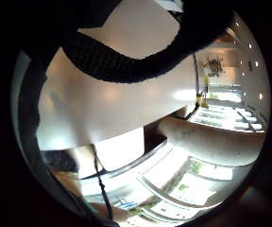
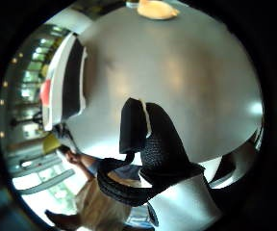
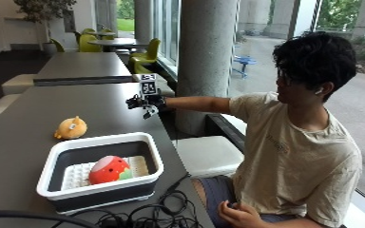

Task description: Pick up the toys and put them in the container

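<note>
My gloved right hand (image 3: pixel 146 102) hovers with fingers relaxed, empty, well apart from the orange plush toy (image 3: pixel 71 128) beside the container (image 3: pixel 146 147). Risk: the reach overshoots and nudges it off the table (image 3: pixel 18 142).

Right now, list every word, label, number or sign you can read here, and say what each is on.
None can be read.
Orange toy: a small white tag, too small to read.
Red toy in the container: no text shows.
Person's shirt: a faint chest mark, too blurred to read.
</note>
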